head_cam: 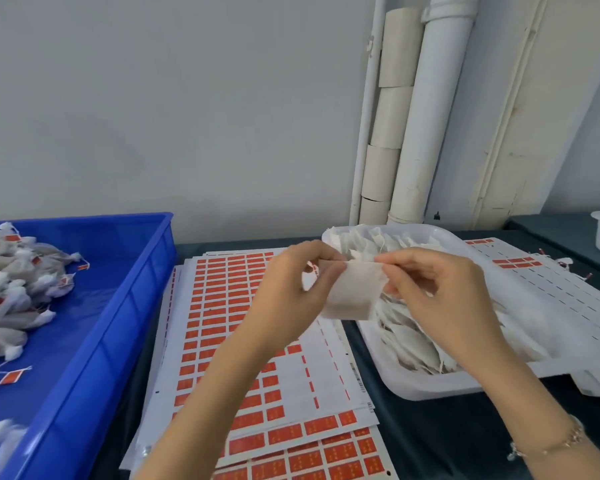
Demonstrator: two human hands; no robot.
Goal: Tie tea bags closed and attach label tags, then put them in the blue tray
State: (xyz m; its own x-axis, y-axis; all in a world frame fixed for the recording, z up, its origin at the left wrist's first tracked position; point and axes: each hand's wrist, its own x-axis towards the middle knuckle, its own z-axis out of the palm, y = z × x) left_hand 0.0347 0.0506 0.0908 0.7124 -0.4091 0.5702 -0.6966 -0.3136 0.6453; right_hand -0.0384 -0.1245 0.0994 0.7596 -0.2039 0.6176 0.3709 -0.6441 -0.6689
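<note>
**Operator:** Where is the work piece, and what holds it?

**Technician:** The tea bag (352, 292) hangs in the air above the desk (465, 438), between the label sheets (222, 306) and the white tray (413, 389) of untied bags (413, 341). The left grip (291, 289) pinches its upper left corner between thumb and fingers. The right grip (440, 296) pinches the upper right edge in the same way. Both close on the mouth of the bag only, and the body hangs free below them.

**Operator:** How does it handle?

**Technician:** It appears very light, limp and thin, like filter cloth. Expect it to crease at once and to tear under a hard pull. The filling is probably loose, so keep the mouth uppermost. Take hold at the top hem, close to the corners, with fingertip pressure only. Do not squeeze the body. The tie string of this bag cannot be made out.

**Operator:** And the destination?

**Technician:** The blue tray (118, 306) stands at the left of the desk. It already carries tied, tagged bags (18, 289).
</note>
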